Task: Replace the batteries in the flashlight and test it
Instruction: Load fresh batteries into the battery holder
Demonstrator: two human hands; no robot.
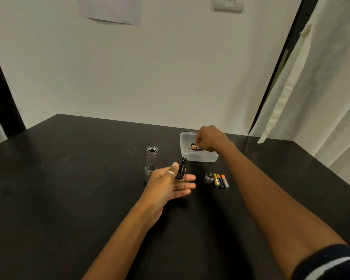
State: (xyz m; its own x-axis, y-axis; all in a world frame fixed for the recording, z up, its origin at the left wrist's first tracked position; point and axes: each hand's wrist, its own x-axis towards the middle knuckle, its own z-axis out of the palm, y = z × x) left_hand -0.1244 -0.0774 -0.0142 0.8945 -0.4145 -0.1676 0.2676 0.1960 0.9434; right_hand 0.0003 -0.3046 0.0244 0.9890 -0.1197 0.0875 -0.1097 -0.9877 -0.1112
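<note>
The flashlight (151, 158) stands upright on the desk (69, 178), open end up. Just right of it our left hand (170, 184) lies palm up with fingers straight. It carries the black holder (181, 168), which stands tilted against them, so this grip is open, not clamped. Farther right of the flashlight and behind it, our right hand (208, 140) reaches into the clear box (198, 157), its grip closed in a pinch on a battery (194, 147). Right of the flashlight and nearer us sits the cap (209, 177), with three cells (220, 180) lying side by side just beside it.

We judge several risks. The holder is only propped and could topple if the hand tips. The battery could go in the wrong way round, or get mixed with the three cells, and the light would then fail its test.

The desk is black and matte. Behind the flashlight rises a white wall (170, 67) with a paper (109, 9) and a switch plate (227, 4). To the right hangs a pale curtain (321, 87).
</note>
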